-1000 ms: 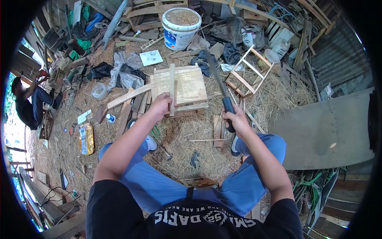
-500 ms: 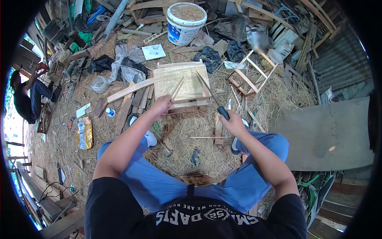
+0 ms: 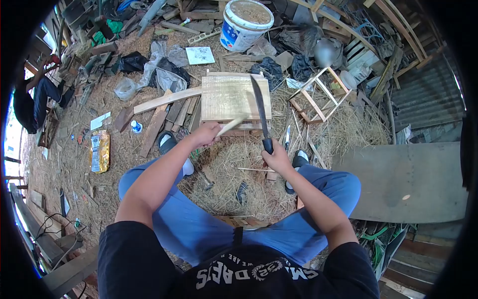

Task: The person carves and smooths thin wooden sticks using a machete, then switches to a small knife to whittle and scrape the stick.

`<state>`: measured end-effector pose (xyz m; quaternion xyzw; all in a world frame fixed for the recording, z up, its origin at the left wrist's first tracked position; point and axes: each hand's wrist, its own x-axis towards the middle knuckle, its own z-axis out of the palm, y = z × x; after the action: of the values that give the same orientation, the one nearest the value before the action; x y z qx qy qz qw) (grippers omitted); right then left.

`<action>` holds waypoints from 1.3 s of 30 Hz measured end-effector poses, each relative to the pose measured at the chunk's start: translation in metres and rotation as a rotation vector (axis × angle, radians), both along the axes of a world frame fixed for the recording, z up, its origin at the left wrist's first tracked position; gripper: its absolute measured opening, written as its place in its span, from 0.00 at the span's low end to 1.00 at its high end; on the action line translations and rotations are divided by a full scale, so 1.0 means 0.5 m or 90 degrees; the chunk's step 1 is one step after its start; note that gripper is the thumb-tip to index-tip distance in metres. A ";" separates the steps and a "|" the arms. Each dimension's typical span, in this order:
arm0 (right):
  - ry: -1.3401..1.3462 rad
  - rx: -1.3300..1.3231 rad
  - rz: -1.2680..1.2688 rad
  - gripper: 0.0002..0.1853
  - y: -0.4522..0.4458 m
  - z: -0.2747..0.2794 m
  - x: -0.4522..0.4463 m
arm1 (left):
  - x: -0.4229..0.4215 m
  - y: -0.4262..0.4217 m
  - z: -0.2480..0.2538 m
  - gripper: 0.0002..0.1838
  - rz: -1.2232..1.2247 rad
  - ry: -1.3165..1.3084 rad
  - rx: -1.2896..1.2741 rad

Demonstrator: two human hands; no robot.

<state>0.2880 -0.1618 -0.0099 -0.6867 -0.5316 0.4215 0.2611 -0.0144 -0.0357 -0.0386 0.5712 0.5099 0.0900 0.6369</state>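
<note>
My right hand is closed around the black handle of a long machete, its dark blade pointing up and away from me. In my left hand is a short, pale wooden stick, gripped at its near end and slanting up to the right. Both reach toward a low wooden stool with a flat, light top, which stands in front of me. The stick's far end is over the stool's front edge, a little left of the blade, and the two look apart.
Beyond the stool stands a white bucket. A small wooden frame rests on straw at the right, near a large grey board. A hammer lies between my feet. Another person sits at the far left.
The machete has swung more upright, with its handle moving left. The stick has tilted lower to the right, nearer the blade. The view has shifted slightly.
</note>
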 end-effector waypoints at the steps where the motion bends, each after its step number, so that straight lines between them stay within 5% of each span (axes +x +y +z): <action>1: -0.004 -0.005 0.004 0.26 0.002 -0.013 0.002 | 0.001 -0.003 -0.006 0.20 0.004 -0.004 -0.005; 3: -0.100 -0.045 0.005 0.27 0.007 -0.029 -0.005 | 0.012 -0.006 -0.021 0.22 -0.104 0.060 0.186; 6: -0.181 0.032 -0.052 0.24 0.008 -0.073 -0.034 | 0.034 0.006 -0.046 0.20 -0.119 0.062 0.244; 14: -0.071 0.071 -0.202 0.17 -0.009 -0.094 -0.043 | 0.090 0.050 0.068 0.16 -0.329 0.309 0.444; 20: 0.026 0.067 -0.258 0.14 -0.028 -0.082 -0.025 | 0.141 0.070 0.103 0.16 -0.257 0.414 0.597; 27: -0.035 0.100 -0.237 0.12 -0.045 -0.082 -0.044 | 0.109 0.104 -0.003 0.18 -0.074 0.377 0.701; 29: 0.067 0.019 -0.275 0.12 -0.049 -0.055 -0.068 | 0.093 0.108 -0.016 0.16 -0.104 0.362 0.767; 35: 0.075 0.016 -0.283 0.13 -0.047 -0.110 -0.090 | 0.120 0.137 -0.020 0.18 0.035 0.369 0.801; 39: 0.119 0.013 -0.314 0.12 -0.037 -0.108 -0.118 | 0.127 0.158 0.003 0.23 -0.057 0.385 0.696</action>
<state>0.2292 -0.1804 -0.0642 -0.7510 -0.3259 0.4015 0.4105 0.0492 0.0431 -0.0372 0.8357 0.5230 0.1457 0.0832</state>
